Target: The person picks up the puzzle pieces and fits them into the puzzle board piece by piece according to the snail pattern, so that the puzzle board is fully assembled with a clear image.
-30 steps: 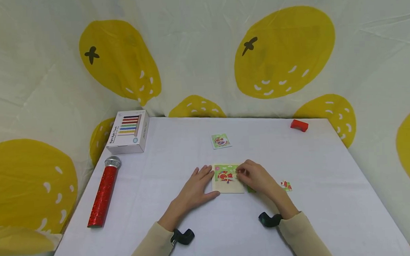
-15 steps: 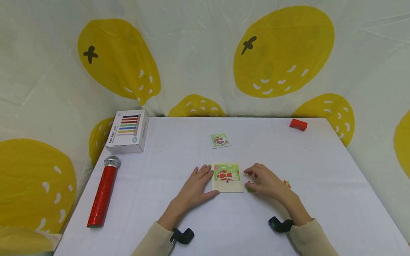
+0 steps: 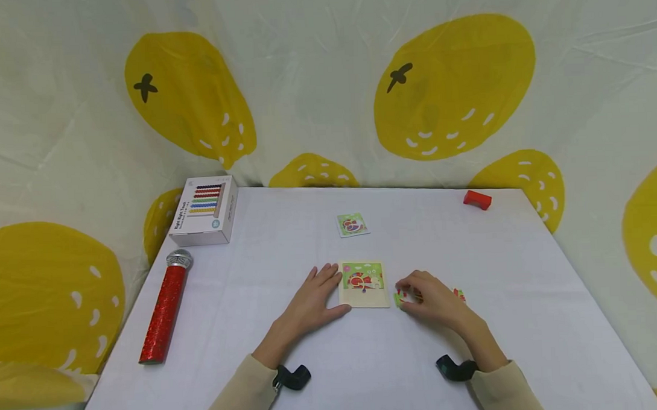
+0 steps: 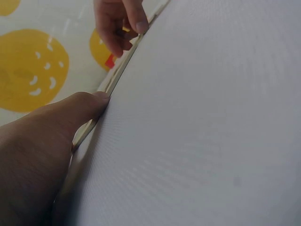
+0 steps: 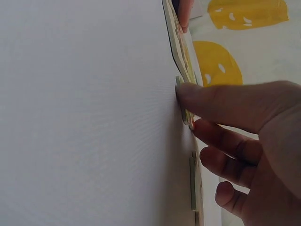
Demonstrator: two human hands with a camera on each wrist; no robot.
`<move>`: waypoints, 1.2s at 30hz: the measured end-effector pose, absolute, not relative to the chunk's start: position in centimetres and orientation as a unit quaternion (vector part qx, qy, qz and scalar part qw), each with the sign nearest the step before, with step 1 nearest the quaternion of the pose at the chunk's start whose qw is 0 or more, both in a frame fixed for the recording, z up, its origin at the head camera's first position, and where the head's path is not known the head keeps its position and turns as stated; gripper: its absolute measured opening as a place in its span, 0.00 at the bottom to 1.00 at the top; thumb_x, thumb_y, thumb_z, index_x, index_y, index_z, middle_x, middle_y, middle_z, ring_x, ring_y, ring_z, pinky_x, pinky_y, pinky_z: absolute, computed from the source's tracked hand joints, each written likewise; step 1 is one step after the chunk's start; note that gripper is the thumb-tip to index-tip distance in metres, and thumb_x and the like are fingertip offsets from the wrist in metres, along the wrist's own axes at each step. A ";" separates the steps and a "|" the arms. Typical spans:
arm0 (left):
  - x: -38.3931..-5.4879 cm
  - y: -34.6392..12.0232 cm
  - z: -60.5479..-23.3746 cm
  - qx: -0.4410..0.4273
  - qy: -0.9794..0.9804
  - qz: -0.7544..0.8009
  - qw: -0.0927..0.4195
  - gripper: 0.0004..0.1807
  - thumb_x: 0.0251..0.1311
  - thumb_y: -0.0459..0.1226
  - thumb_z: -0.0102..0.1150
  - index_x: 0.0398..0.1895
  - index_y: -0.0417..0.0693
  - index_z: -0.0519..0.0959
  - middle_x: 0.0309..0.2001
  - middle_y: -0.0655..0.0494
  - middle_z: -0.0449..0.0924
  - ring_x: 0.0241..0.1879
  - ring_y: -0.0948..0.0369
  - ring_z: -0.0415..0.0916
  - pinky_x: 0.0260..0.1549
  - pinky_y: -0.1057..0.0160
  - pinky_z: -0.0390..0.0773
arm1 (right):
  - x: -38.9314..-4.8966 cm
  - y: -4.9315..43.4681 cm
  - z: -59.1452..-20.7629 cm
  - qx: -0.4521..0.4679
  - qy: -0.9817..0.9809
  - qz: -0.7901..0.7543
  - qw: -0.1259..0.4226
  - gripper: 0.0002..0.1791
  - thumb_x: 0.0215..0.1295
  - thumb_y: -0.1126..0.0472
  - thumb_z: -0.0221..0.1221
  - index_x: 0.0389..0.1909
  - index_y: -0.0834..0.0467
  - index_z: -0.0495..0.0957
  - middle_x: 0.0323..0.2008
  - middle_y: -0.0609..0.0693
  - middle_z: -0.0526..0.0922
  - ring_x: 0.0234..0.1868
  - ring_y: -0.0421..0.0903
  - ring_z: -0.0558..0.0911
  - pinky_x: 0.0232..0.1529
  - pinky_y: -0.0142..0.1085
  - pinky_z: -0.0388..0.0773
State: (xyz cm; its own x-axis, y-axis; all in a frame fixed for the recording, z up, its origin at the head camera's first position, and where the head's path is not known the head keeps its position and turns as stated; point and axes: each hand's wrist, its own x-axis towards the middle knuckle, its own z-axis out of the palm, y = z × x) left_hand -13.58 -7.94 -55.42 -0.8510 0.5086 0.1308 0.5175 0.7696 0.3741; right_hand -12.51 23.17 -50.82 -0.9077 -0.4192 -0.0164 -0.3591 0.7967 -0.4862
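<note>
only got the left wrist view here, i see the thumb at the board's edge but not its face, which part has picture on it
Observer: The far part. In the head view, a green-and-red picture covers it, and the puzzle board is bare along the side nearer the person.
Operator: got it, and what's the other hand busy with
Observer: The right hand has its thumb on a small loose puzzle piece just to the right of the board, as the head and right wrist views show.

A cloth-screened tabletop setup, room type unclear: yellow-printed cloth (image 3: 313, 79) fills the upper frame behind a white-covered table (image 3: 269, 231).
</note>
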 end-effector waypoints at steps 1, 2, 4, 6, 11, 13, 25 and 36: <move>-13.6 -8.0 -55.4 -0.273 -0.941 -0.202 0.011 0.44 0.61 0.62 0.60 0.73 0.45 0.67 0.76 0.51 0.62 0.78 0.55 0.55 0.80 0.52 0.50 | -12.5 23.2 -50.8 -0.207 0.946 -0.243 0.061 0.22 0.57 0.59 0.71 0.53 0.56 0.82 0.43 0.44 0.82 0.42 0.40 0.74 0.45 0.35 0.79; -13.5 -8.0 -55.4 -0.273 -0.941 -0.202 0.012 0.44 0.61 0.62 0.60 0.73 0.46 0.67 0.76 0.51 0.62 0.78 0.55 0.55 0.80 0.52 0.50 | -12.5 23.1 -50.9 -0.206 0.946 -0.242 0.062 0.22 0.57 0.59 0.71 0.53 0.56 0.82 0.42 0.44 0.82 0.42 0.40 0.73 0.44 0.35 0.79; -13.5 -8.0 -55.3 -0.273 -0.941 -0.202 0.010 0.44 0.61 0.62 0.60 0.73 0.46 0.67 0.77 0.51 0.62 0.78 0.55 0.55 0.80 0.52 0.50 | -12.4 23.1 -50.9 -0.207 0.946 -0.243 0.060 0.22 0.57 0.60 0.72 0.53 0.57 0.83 0.41 0.44 0.81 0.41 0.40 0.73 0.43 0.33 0.78; -13.5 -8.0 -55.3 -0.274 -0.940 -0.201 0.008 0.44 0.61 0.62 0.60 0.73 0.46 0.67 0.77 0.51 0.61 0.78 0.55 0.55 0.80 0.52 0.51 | -12.4 23.1 -50.9 -0.204 0.946 -0.247 0.061 0.22 0.56 0.61 0.72 0.52 0.58 0.83 0.40 0.44 0.80 0.40 0.40 0.73 0.41 0.31 0.77; -13.4 -7.9 -55.3 -0.274 -0.939 -0.205 0.008 0.44 0.61 0.62 0.60 0.74 0.46 0.67 0.77 0.51 0.61 0.78 0.54 0.54 0.80 0.52 0.51 | -12.4 23.1 -50.8 -0.188 0.944 -0.261 0.070 0.20 0.55 0.61 0.73 0.50 0.56 0.83 0.37 0.43 0.78 0.40 0.41 0.72 0.38 0.29 0.75; -13.5 -7.9 -55.3 -0.274 -0.939 -0.207 0.011 0.44 0.61 0.61 0.60 0.74 0.46 0.67 0.77 0.50 0.61 0.78 0.54 0.55 0.80 0.52 0.51 | -12.5 23.0 -50.7 -0.185 0.944 -0.265 0.073 0.19 0.57 0.61 0.72 0.50 0.54 0.82 0.37 0.43 0.78 0.39 0.41 0.72 0.38 0.29 0.74; -13.4 -8.0 -55.3 -0.275 -0.939 -0.205 0.008 0.44 0.62 0.62 0.59 0.74 0.45 0.66 0.77 0.50 0.61 0.78 0.54 0.55 0.80 0.51 0.51 | -12.7 23.0 -50.4 -0.212 0.923 -0.314 0.067 0.13 0.67 0.64 0.63 0.51 0.53 0.82 0.39 0.40 0.82 0.37 0.36 0.75 0.39 0.27 0.78; -13.5 -8.0 -55.4 -0.275 -0.940 -0.201 0.009 0.44 0.62 0.62 0.59 0.74 0.45 0.66 0.77 0.51 0.61 0.78 0.54 0.55 0.80 0.51 0.52 | -13.6 20.7 -49.9 -0.253 0.911 -0.324 0.042 0.14 0.66 0.64 0.64 0.52 0.58 0.82 0.36 0.42 0.80 0.35 0.35 0.72 0.35 0.27 0.75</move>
